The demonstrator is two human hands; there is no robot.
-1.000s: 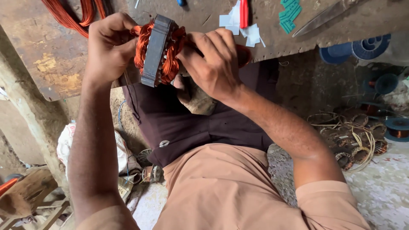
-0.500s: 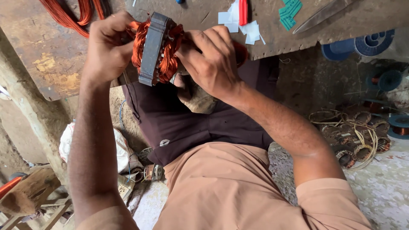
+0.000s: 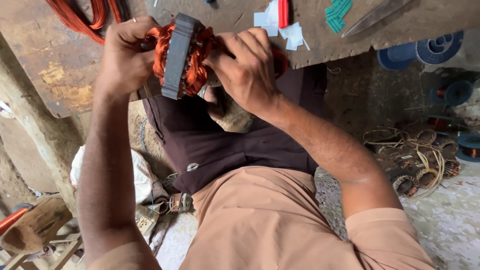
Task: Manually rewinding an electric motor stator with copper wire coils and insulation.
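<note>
A grey metal stator ring (image 3: 176, 55) wound with orange copper wire coils is held up edge-on at the front edge of a worn wooden workbench (image 3: 65, 75). My left hand (image 3: 125, 52) grips its left side, fingers wrapped over the coils. On the right side, my right hand (image 3: 247, 65) presses its fingers into the orange windings (image 3: 197, 70). Both forearms reach up from my lap.
On the bench lie loops of orange wire (image 3: 85, 17), white paper slips (image 3: 290, 32), a red tool (image 3: 283, 12), green strips (image 3: 339, 9) and scissors (image 3: 375, 17). Blue spools (image 3: 425, 50) and old wound stators (image 3: 420, 160) sit on the floor at right. A wooden stool (image 3: 35, 230) stands lower left.
The stator has tilted slightly and my hands have shifted a little on it; my right fingers keep working at the coils.
</note>
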